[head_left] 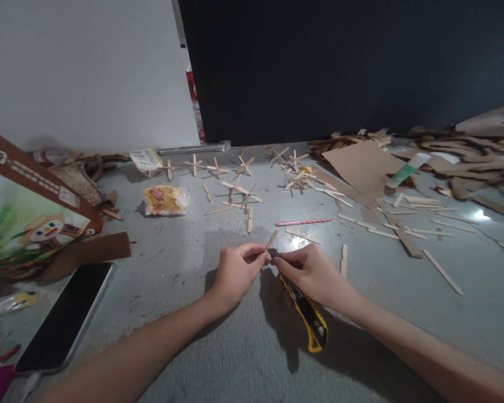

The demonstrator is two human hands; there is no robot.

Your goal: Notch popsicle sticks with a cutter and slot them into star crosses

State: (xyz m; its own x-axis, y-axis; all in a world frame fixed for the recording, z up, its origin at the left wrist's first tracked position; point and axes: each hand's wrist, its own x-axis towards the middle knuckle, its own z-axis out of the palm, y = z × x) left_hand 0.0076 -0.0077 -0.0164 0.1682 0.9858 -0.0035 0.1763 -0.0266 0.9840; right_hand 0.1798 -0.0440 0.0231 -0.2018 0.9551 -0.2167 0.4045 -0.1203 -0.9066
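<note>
Hover over a flat grey surface point(235, 364), well short of the tall black board point(348, 67) at its far edge, with bare grey between both arms. Pinch a thin, flat, tan wooden stick point(271, 240) in the left hand point(239, 271), tip poking up and away, leaning right. Grip a yellow-and-black cutter point(306, 308) in the right hand point(315, 277), long handle slanting back and right.

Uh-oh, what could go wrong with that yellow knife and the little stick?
The front end of the yellow knife is very near the left hand, so a slip might cut a finger. The little stick is thin, so it might snap if the right hand pushes hard. And the left forearm could bump the phone beside it.
</note>
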